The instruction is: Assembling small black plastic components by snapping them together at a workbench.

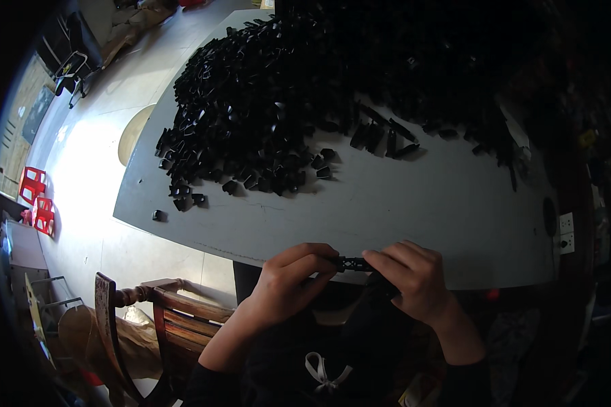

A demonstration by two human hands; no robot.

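Note:
Between my two hands, just over the near edge of the white table (251, 227), is a short black plastic strip-like part (353, 264) with small cutouts. My left hand (295, 275) pinches its left end with fingers curled. The thumb and fingers of my right hand (411, 275) close on its right end. Shadow and fingers hide both ends, so its full shape cannot be made out. Beyond my hands lies a large heap of small black plastic pieces (251, 122), with a few longer black pieces (390, 132) at its near side.
A loose black piece (157, 216) lies near the table's left corner. To my left stands a wooden chair (190, 305). Red stools (44, 216) are on the floor farther left, and a black chair (75, 71) stands behind. White sockets (566, 233) are at the right.

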